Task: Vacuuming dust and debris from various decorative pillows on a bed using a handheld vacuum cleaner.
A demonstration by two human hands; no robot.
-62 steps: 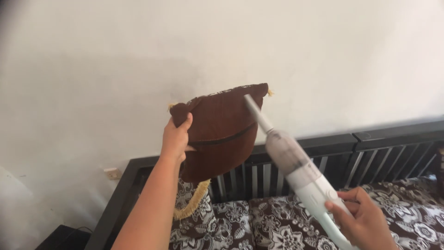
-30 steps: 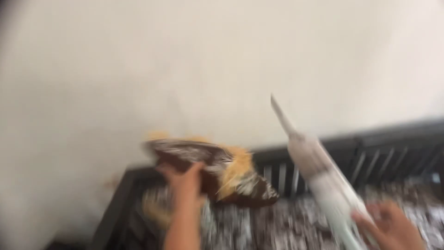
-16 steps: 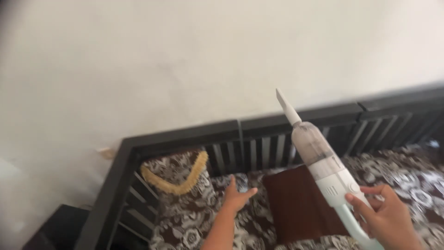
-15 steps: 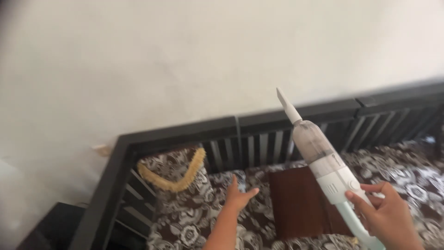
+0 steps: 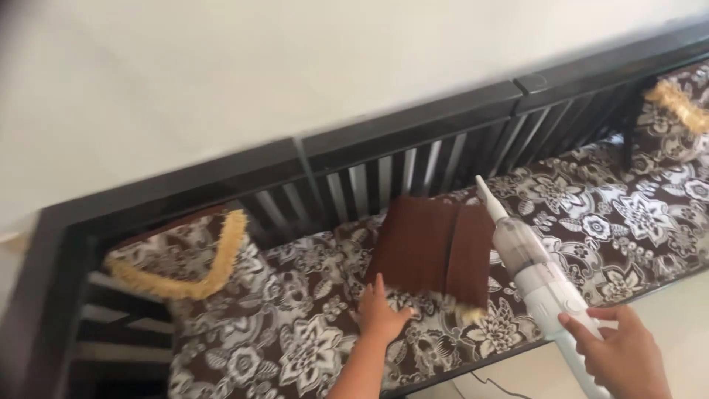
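Since earlier, brown cushion (image 5: 436, 247) lies on the sofa seat (image 5: 591, 214); left hand (image 5: 382, 314) spread at its seven o'clock, right hand (image 5: 619, 353) gripping handheld vacuum (image 5: 533, 270), nozzle needing lowering onto fabric.

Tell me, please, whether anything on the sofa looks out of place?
The brown cushion lies plain side up mid-seat, tilted against the backrest. The other cushions sit at the ends, floral side out.

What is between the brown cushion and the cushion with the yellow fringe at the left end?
In the head view, only floral seat fabric lies between the brown cushion and the fringed cushion.
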